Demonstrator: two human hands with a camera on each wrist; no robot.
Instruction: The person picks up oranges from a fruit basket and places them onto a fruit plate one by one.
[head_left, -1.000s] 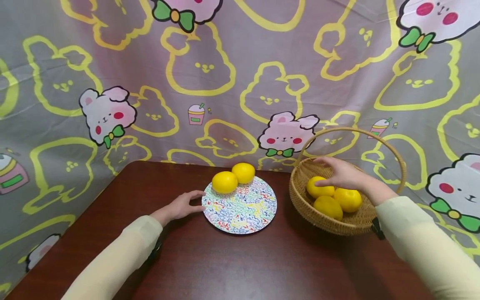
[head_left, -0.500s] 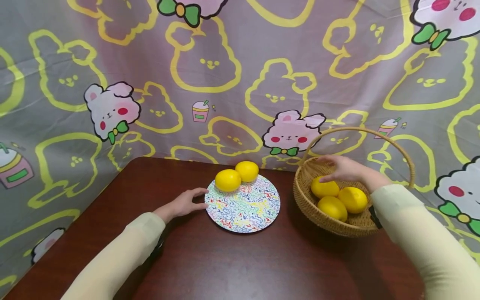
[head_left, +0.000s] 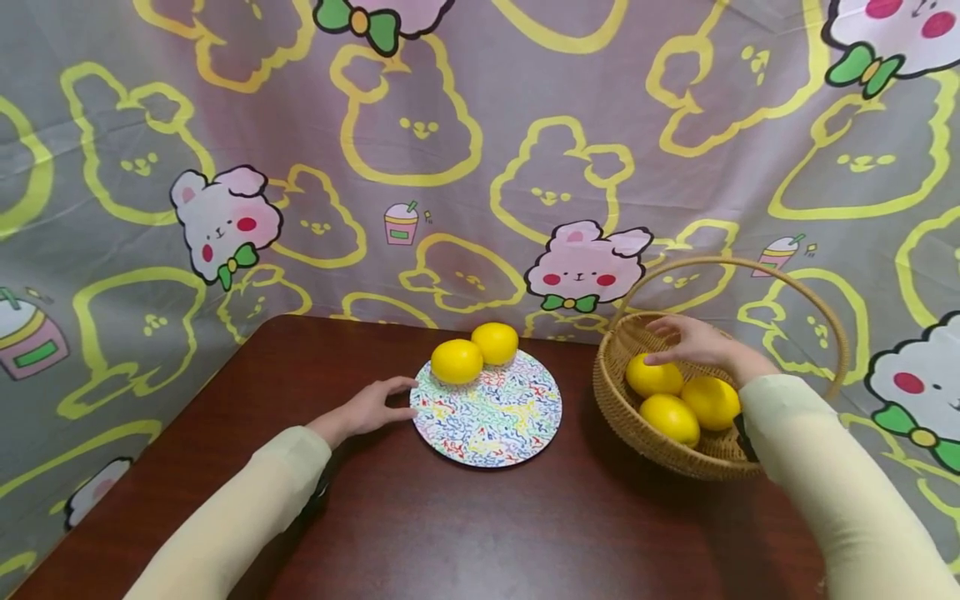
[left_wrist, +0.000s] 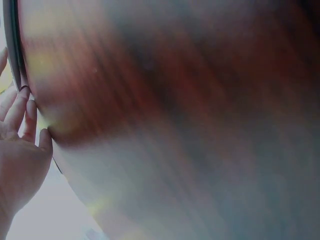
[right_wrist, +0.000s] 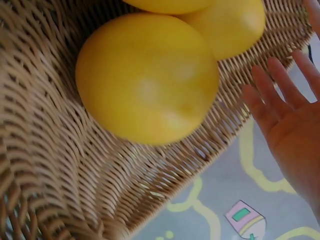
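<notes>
loosely spread, left hand touches plate, right hand hovers near fruit.

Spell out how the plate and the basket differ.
The plate looks flat, while the basket is deep, with a tall arched handle. The plate is white with multicolored scribbles; the basket is plain tan wicker. The plate bears two yellow fruits, whereas three yellow fruits show in the basket. Both are rounded and rest on the dark brown table.
</notes>
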